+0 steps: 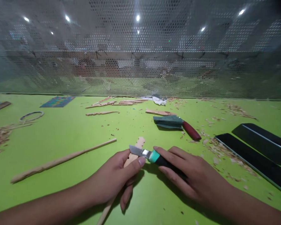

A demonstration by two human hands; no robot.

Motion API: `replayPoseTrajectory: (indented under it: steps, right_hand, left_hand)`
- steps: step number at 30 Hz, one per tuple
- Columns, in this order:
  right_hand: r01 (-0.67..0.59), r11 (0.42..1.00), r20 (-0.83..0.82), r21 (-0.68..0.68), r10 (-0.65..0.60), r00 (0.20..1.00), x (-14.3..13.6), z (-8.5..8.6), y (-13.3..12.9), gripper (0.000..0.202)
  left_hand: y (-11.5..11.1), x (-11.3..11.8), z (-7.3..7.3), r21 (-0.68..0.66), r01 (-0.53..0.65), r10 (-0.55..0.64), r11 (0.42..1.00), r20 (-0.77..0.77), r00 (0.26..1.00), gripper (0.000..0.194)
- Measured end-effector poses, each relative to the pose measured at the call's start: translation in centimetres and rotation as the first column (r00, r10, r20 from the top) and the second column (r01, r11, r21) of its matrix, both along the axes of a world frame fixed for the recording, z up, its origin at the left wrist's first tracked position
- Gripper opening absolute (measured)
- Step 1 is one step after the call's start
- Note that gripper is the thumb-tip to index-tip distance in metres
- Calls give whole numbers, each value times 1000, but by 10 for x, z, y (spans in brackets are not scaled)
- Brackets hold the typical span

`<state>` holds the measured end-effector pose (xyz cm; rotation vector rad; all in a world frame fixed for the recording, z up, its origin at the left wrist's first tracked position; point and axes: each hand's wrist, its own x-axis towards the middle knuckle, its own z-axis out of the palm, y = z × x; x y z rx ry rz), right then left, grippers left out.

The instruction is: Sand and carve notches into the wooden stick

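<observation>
My left hand (118, 175) is closed around a pale carved wooden stick (131, 158), whose wide, notched end points away from me. Its thin shaft runs out below the palm toward the front edge of the view. In my right hand (189, 175) is a carving knife (162, 160) with a black and teal handle. The short slanted blade lies across the wide part of the stick, close to my left thumb. Part of the stick is hidden by my left fingers.
A long wooden stick (63, 161) lies to the left. Beyond my hands is a red-handled knife (190, 129) with its blade wrapped in dark green. Phones (250, 159) and wood shavings (224, 153) lie right. Carved pieces (101, 113) rest near the perforated metal screen (140, 72).
</observation>
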<state>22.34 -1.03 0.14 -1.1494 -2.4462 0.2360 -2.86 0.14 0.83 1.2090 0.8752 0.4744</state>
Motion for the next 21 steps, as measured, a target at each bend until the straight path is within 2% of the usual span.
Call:
replayPoseTrajectory:
  steps: [5, 8, 15, 21]
  right_hand:
    - [155, 984, -36, 86, -152, 988, 17, -1, 18, 43]
    - [199, 971, -75, 131, -190, 979, 29, 0, 29, 40]
    - [53, 996, -84, 76, -46, 995, 23, 4, 17, 37]
    - [20, 999, -67, 31, -18, 998, 21, 4, 16, 38]
  left_hand:
    - [0, -2, 0, -1, -2, 2, 1000, -6, 1000, 36]
    - [0, -2, 1, 11, -2, 2, 1000, -27, 1000, 38]
    - [-1, -6, -1, -32, 38, -39, 999, -31, 999, 39]
    - [-1, -6, 0, -30, 63, -63, 998, -15, 998, 38]
